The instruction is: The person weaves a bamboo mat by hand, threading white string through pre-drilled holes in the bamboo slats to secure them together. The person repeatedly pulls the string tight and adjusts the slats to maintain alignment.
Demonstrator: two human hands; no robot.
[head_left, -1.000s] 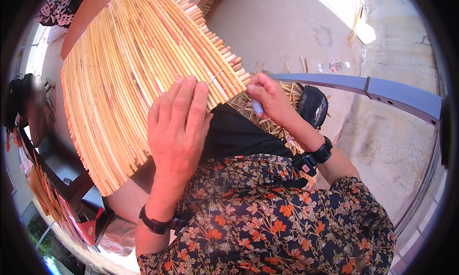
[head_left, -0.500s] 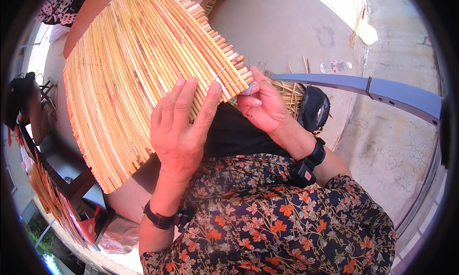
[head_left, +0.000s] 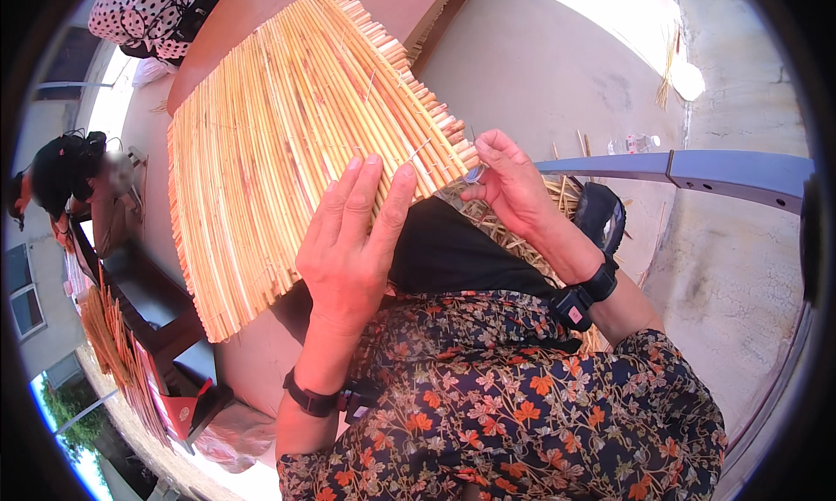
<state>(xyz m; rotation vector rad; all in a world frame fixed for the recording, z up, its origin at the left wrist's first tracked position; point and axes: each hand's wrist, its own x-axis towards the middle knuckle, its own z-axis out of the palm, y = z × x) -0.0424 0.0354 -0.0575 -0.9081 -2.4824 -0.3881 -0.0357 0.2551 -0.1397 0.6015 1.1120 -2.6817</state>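
the straw mat (head_left: 287,170) lies tilted across the person's lap and the edge of the reddish worktop (head_left: 261,30), a flat panel of pale yellow stalks bound side by side. its stalks run from the upper right down to the lower left, so the cut ends at the near right edge point toward the right hand (head_left: 514,187). that hand is at the very corner of the mat, its fingers (head_left: 488,152) pinched closed on something small and greyish, perhaps a needle or thread end; the view is too small to be sure. the left hand (head_left: 348,248) lies flat on the mat's face, fingers (head_left: 366,183) spread and straight, pressing rather than gripping. the right hand is the nearer to the working edge. beyond it loose straw (head_left: 522,231) lies heaped near a grey metal bar (head_left: 697,165) over the concrete floor (head_left: 557,74).
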